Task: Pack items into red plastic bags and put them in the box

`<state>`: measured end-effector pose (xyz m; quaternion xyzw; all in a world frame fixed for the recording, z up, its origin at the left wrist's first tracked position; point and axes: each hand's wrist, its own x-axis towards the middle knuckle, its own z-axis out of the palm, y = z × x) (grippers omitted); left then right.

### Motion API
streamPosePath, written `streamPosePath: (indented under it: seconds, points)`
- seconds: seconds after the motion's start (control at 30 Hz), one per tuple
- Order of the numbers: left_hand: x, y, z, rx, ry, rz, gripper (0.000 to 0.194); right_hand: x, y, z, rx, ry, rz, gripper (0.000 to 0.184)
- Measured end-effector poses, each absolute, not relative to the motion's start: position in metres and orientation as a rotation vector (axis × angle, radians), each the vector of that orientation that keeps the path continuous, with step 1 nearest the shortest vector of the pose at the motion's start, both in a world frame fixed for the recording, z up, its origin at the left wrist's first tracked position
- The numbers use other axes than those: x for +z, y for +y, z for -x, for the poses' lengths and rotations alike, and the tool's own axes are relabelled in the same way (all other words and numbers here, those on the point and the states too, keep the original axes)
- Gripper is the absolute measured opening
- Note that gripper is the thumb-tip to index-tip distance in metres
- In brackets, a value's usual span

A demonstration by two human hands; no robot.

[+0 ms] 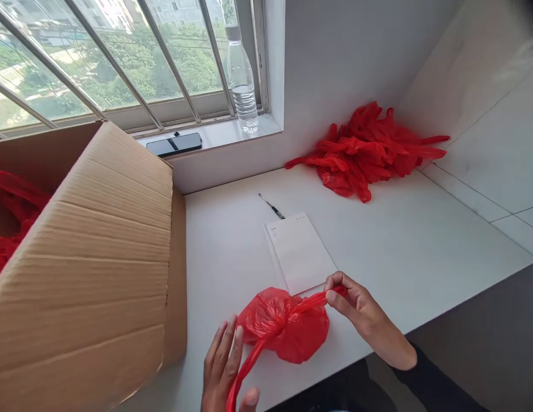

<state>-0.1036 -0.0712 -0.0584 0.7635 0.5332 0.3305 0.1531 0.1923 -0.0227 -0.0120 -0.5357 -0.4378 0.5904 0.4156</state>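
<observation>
Apart, hands (221, 366) (356, 306); red bag (304, 339) between

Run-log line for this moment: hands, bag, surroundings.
red bag: on table | right hand: pinches one handle | left hand: open, other handle lying across it | white pad, pen: beyond bag

On the tabletop (403, 246), the bag (303, 339) sits between 2 hands (221, 355), before the notebook (301, 252), right of the box (115, 240).

On my feed I count one left hand (218, 366), one right hand (359, 308), one near bag (304, 337), one box (98, 257), bottle (244, 97), phone (188, 143), pen (275, 210), notepad (300, 252); heaped bags (364, 151), several, I think.
</observation>
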Motion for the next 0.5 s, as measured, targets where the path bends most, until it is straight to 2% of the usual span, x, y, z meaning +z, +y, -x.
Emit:
streamPosePath:
  seconds: [0.13, 0.27, 0.4, 0.5]
  points:
    - [-0.048, -0.053, 0.071, 0.782, 1.410, -2.444, 0.063, -0.025, -0.032, -0.170, 1.455, -1.098, 1.253, 0.030]
    - [-0.061, -0.040, 0.059, 0.475, 1.327, -2.679, 0.067, -0.060, -0.044, -0.147, 1.117, -1.552, 1.227, 0.008]
    - [-0.082, -0.038, 0.055, 0.386, 1.408, -2.728, 0.067, -0.093, -0.050, -0.138, 0.646, -1.965, 1.260, 0.053]
    - [-0.091, -0.041, 0.053, 0.390, 1.427, -2.742, 0.067, -0.101, -0.049, -0.138, 0.478, -2.070, 1.300, 0.060]
